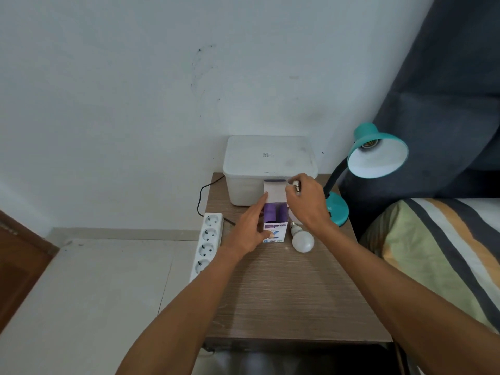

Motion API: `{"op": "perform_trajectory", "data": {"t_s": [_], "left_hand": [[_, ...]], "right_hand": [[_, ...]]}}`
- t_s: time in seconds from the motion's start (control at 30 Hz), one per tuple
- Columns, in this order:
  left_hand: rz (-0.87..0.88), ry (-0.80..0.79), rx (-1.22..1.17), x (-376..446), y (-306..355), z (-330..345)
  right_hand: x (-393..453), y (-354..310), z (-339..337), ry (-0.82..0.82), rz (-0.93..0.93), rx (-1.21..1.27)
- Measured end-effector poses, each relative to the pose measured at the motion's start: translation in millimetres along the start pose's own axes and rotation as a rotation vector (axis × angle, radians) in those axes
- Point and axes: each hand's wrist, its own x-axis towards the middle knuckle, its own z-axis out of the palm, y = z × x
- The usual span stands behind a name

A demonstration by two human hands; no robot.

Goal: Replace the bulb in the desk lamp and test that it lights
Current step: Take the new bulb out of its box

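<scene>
A teal desk lamp [377,155] stands at the table's back right, its shade tilted toward me with an empty socket [370,144] showing. An open white and purple bulb box [274,212] stands upright mid-table. My left hand [253,228] grips the box's left side. My right hand [307,203] is just right of the box top and holds a bulb; only its screw base [297,185] sticks out above the fingers. Another white bulb [302,239] lies on the table right of the box.
A lidded white plastic container [267,163] sits against the wall behind the box. A white power strip [207,244] lies along the wooden table's [284,299] left edge, with a black cord [200,201] behind it. A striped bed [433,253] and dark curtain [446,90] are at the right.
</scene>
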Motion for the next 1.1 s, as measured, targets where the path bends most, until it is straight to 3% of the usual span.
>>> {"op": "perform_trajectory", "data": {"t_s": [0.13,0.37,0.57,0.8,1.1], "left_hand": [[-0.005,0.026,-0.001,-1,0,1],[-0.043,0.031,-0.018,3,-3,3],[-0.047,0.026,-0.02,4,-4,3],[-0.024,0.02,-0.004,2,3,2],[-0.018,0.023,0.012,2,5,4]], "right_hand": [[8,19,12,-0.059,0.275,0.069],[13,15,11,-0.046,0.391,0.352],[-3,25,-3,-0.17,0.296,0.449],[-24,34,-8,-0.309,0.112,0.203],[-28,45,-2,-0.275,-0.064,-0.083]]}}
